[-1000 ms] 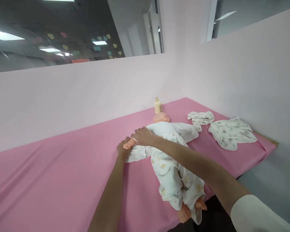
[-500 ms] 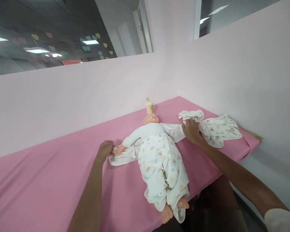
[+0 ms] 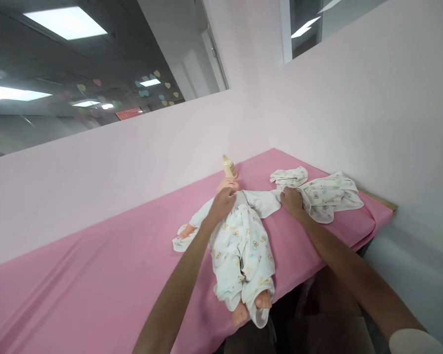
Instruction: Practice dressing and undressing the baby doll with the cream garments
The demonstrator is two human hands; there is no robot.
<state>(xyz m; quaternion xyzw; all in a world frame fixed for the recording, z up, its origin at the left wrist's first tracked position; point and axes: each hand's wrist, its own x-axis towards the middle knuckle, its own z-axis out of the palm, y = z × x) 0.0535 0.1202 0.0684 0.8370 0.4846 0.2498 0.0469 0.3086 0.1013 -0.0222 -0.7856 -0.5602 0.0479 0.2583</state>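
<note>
A baby doll [image 3: 229,184] lies on its back on a pink-covered table [image 3: 107,275], its bare feet toward me. It wears a white long-sleeved shirt [image 3: 258,200] and white trousers [image 3: 239,246] with a small coloured print. My right hand [image 3: 292,199] is closed on the cuff end of the sleeve stretched out to the right. Over the doll's upper chest, just below its head, is my left hand [image 3: 224,202]; its fingers are bent and partly hidden, so I cannot tell whether they grip the shirt. The doll's left-side hand [image 3: 186,231] sticks out of its sleeve.
A bottle [image 3: 229,167] with pale yellow contents stands behind the doll's head, near the wall [image 3: 151,157]. Printed white baby clothes [image 3: 332,194] lie crumpled to the right of my right hand. The table's front edge runs below the doll's feet.
My left hand has moved from beside the doll's left-side cuff, up and right, to its upper chest. My right hand stays at the other sleeve. The view has shifted slightly.
</note>
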